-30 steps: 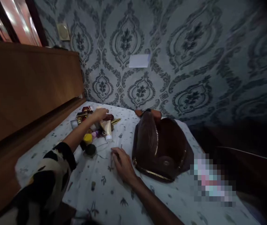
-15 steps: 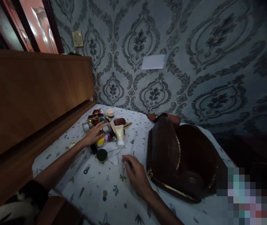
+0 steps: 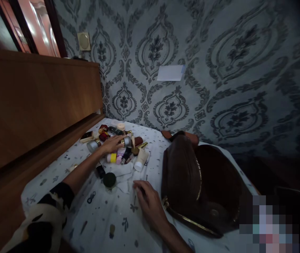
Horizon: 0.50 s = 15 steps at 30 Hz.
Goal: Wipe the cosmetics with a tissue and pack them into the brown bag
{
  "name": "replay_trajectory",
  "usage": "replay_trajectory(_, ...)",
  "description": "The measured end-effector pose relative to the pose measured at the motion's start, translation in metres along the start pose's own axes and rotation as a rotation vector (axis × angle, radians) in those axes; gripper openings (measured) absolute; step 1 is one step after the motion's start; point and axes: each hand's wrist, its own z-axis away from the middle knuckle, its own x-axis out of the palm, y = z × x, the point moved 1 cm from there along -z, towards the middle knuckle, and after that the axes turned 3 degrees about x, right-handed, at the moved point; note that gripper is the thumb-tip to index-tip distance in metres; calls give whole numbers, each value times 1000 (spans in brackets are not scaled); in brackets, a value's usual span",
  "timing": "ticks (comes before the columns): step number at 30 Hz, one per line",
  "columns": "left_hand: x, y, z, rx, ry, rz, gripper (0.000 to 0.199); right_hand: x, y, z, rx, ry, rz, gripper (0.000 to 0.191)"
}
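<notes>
Cloth (image 3: 125,211), 2 hands (image 3: 111,144) (image 3: 150,200), 1 bag (image 3: 178,175).

The left sleeve (image 3: 38,216) is patched black and cream, black-edged, and both hands (image 3: 150,203) are bare.

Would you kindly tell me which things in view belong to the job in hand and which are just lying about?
Likely part of the job:
cosmetics around the left hand, including the white-capped tube and dark round container
open brown handbag, beside the right hand

Probably just there:
wooden cabinet
square wall fitting
white rectangle against the wallpaper
</notes>
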Motion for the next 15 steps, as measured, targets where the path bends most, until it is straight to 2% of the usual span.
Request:
replay_trajectory(8, -7, 7, 23, -121, -105, -135, 73, 1, 1, -1, -18, 17, -10, 23)
replay_trajectory(15, -22, -12, 51, -153, -156, -219, 59, -1, -1, -1, 10, -11, -17, 23)
